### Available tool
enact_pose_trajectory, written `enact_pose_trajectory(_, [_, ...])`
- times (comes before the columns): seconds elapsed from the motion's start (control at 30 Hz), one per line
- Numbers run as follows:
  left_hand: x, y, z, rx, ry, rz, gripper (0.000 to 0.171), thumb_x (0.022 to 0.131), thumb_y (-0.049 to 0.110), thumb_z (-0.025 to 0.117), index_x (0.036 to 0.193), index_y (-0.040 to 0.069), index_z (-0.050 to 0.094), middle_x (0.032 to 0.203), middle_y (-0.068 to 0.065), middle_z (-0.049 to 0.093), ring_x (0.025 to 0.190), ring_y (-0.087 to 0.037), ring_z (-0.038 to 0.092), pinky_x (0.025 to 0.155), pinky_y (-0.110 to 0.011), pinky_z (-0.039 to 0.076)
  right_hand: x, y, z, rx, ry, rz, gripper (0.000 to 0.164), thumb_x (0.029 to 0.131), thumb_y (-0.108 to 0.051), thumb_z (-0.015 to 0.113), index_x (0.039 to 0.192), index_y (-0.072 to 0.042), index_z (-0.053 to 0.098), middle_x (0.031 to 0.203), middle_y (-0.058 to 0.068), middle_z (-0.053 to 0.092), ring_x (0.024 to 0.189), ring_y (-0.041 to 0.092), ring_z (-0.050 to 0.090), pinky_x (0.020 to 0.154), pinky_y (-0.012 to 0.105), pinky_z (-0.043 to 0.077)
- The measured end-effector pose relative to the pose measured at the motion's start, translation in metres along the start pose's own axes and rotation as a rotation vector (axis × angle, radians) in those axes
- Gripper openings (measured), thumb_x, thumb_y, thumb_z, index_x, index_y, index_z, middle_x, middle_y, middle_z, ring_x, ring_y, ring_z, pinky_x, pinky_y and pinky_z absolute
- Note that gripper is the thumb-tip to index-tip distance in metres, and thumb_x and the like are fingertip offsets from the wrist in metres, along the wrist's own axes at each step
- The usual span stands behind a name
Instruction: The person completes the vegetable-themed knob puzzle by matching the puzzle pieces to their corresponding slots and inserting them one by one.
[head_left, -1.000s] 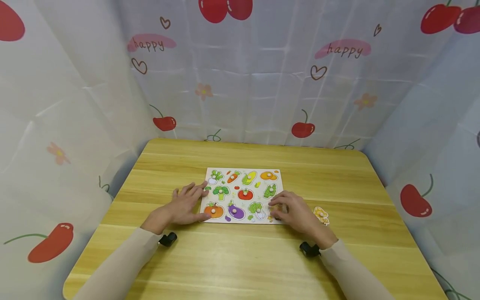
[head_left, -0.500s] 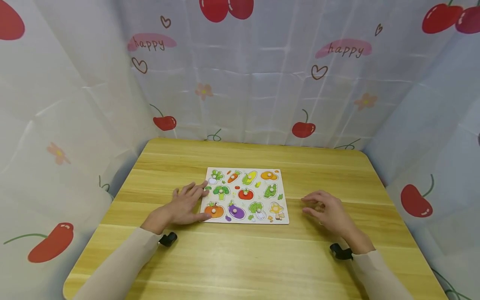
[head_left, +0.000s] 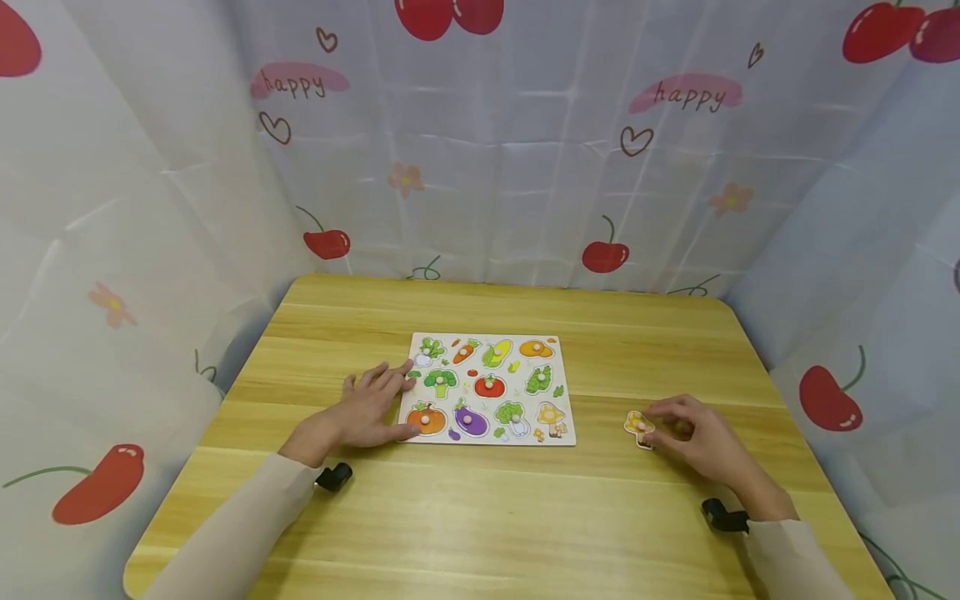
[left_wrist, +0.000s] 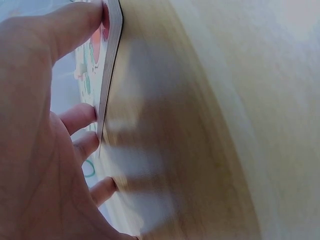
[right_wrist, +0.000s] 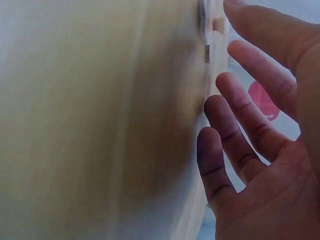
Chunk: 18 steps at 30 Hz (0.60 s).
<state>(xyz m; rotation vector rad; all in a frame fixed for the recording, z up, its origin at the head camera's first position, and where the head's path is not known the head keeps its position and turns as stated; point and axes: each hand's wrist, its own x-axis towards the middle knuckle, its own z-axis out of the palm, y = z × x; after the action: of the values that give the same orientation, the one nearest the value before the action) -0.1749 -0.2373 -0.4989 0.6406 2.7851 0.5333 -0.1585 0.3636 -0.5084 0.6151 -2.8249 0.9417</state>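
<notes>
My left hand (head_left: 365, 410) lies on the left edge of a white vegetable peg puzzle board (head_left: 450, 438), thumb by the pumpkin piece (head_left: 427, 420) and fingertips on the edge above. The left wrist view shows this thumb (left_wrist: 75, 25) on the board. To the board's right, a loose yellow mushroom puzzle piece (head_left: 638, 425) lies on the table. Over its right side hovers my right hand (head_left: 701, 442), thumb and forefinger apart. In the right wrist view the fingers (right_wrist: 235, 110) are spread, and the piece's knob (right_wrist: 218, 24) shows near the thumb. A mushroom picture (head_left: 551, 417) sits at the board's lower right.
Knobbed pieces such as the eggplant (head_left: 470, 420), tomato (head_left: 490, 386) and broccoli (head_left: 441, 382) sit in the board. The wooden table (head_left: 465, 517) has rounded corners. A cherry-print curtain (head_left: 487, 167) encloses its back and sides.
My right hand has moved right, from the board's lower right corner to the loose mushroom piece, which was hidden behind it half a second ago. The left hand has stayed put.
</notes>
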Motion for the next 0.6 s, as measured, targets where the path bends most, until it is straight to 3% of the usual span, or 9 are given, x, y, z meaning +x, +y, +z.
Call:
enact_pose_trajectory(0.13, [-0.0001, 0.0001, 0.0, -0.008, 0.0, 0.0, 0.088, 0.108, 0.066, 0.076, 0.17, 0.012, 0.046, 0.197, -0.011, 0.022, 0.178, -0.061, 0.019, 0.124, -0.101, 0.014, -0.0008, 0.001, 0.0008, 0.002, -0.015, 0.039, 0.031, 0.095, -0.022, 0.099, 0.125, -0.023, 0.09, 0.129, 0.007, 0.081, 0.106, 0.02, 0.077, 0.084, 0.027, 0.058])
enact_pose_trajectory(0.43, [0.0001, 0.0014, 0.0002, -0.004, -0.002, -0.004, 0.089, 0.108, 0.066, 0.076, 0.171, 0.012, 0.045, 0.197, -0.011, 0.022, 0.178, -0.061, 0.02, 0.124, -0.102, 0.014, 0.0018, -0.002, 0.0043, 0.002, -0.03, 0.058, 0.021, 0.099, -0.019, 0.095, 0.119, -0.023, 0.091, 0.123, 0.005, 0.077, 0.093, 0.003, 0.063, 0.079, 0.026, 0.055])
enact_pose_trajectory(0.6, [-0.0001, 0.0017, -0.0001, -0.001, 0.001, -0.004, 0.089, 0.108, 0.065, 0.076, 0.172, 0.012, 0.046, 0.197, -0.011, 0.023, 0.178, -0.061, 0.02, 0.124, -0.102, 0.013, 0.0027, -0.0033, 0.0062, -0.008, -0.024, 0.064, 0.014, 0.101, -0.018, 0.093, 0.113, -0.025, 0.09, 0.12, 0.003, 0.077, 0.094, 0.0, 0.064, 0.078, 0.025, 0.056])
